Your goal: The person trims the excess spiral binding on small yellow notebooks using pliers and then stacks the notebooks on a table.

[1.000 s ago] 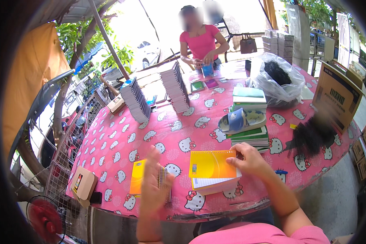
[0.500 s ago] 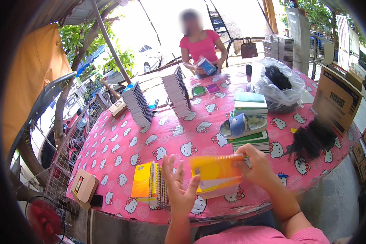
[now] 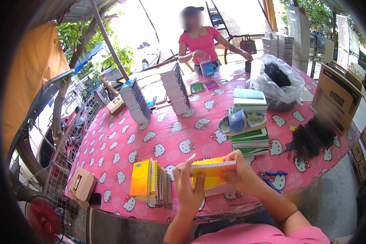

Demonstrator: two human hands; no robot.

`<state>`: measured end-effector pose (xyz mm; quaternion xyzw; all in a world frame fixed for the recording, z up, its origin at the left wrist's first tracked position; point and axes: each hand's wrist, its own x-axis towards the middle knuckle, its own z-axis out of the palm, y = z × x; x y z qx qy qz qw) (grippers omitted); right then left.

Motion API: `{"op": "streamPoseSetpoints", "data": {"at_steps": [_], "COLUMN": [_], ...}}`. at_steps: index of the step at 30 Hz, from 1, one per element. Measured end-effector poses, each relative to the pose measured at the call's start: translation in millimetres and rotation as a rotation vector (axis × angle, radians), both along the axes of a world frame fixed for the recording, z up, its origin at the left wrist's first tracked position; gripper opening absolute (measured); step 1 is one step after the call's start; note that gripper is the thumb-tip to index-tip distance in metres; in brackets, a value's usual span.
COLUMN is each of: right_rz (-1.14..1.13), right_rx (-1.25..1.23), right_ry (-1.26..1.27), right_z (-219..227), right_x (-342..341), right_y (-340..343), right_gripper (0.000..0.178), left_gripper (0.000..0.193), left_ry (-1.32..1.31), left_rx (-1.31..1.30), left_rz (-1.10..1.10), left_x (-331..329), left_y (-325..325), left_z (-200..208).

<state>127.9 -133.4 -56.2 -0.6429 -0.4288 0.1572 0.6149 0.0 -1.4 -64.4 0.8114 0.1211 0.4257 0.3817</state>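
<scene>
Just above the near edge of the table, I hold a yellow spiral notebook (image 3: pixel 214 166) level between both hands. My left hand (image 3: pixel 188 183) grips its left end, thumb below and fingers at the top edge. Around the right end, my right hand (image 3: pixel 242 175) has its fingers closed. Beneath the notebook lies a pile of similar yellow notebooks (image 3: pixel 217 189), partly hidden by my hands. To the left stands another stack of yellow spiral notebooks (image 3: pixel 141 179), its wire bindings facing right. Blue-handled pliers (image 3: pixel 274 175) rest to the right of my right hand.
A patterned slide sandal (image 3: pixel 242 123) sits on green notebooks (image 3: pixel 251 142). Tall notebook stacks (image 3: pixel 175 89) stand farther back. Black wire coils (image 3: pixel 311 138), a plastic bag (image 3: pixel 268 95) and a carton (image 3: pixel 336 97) occupy the right. Across the table, a person (image 3: pixel 201 42) reaches sideways near a blue-covered pack.
The notebook has tilted level, and my left hand, open and apart before, now grips it. Across the table, the person has set the blue pack down and stretched an arm toward the bag.
</scene>
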Motion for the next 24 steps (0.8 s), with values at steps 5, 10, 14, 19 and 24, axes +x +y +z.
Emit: {"op": "streamPoseSetpoints", "data": {"at_steps": [5,10,14,19,24], "right_rz": [-0.025,-0.244,-1.219,-1.01,-1.034], "right_rx": [-0.01,0.053,-0.782,-1.007,-1.059], "right_ry": [-0.069,-0.422,-0.688,-0.669,-0.537], "right_z": [-15.3,3.5,-95.3,-132.7,-106.6], "right_x": [-0.3,76.5,207.2,229.7,235.3], "right_y": [1.4,-52.3,-143.7,-156.1,-153.6], "right_gripper": [0.031,0.021,0.034,0.026,0.017], "left_gripper": [0.035,0.014,0.013,0.012,0.012], "left_ry": [0.055,0.044,0.052,0.067,0.077], "left_rx": [0.402,0.312,0.299,0.314,0.29], "left_rz": [0.177,0.031,-0.009,0.039,0.016], "left_x": [6.7,21.2,29.2,25.4,26.6], "left_y": [-14.5,-5.4,-6.5,-6.0,-3.8], "left_z": [37.5,40.9,40.5,39.4,37.5]}}
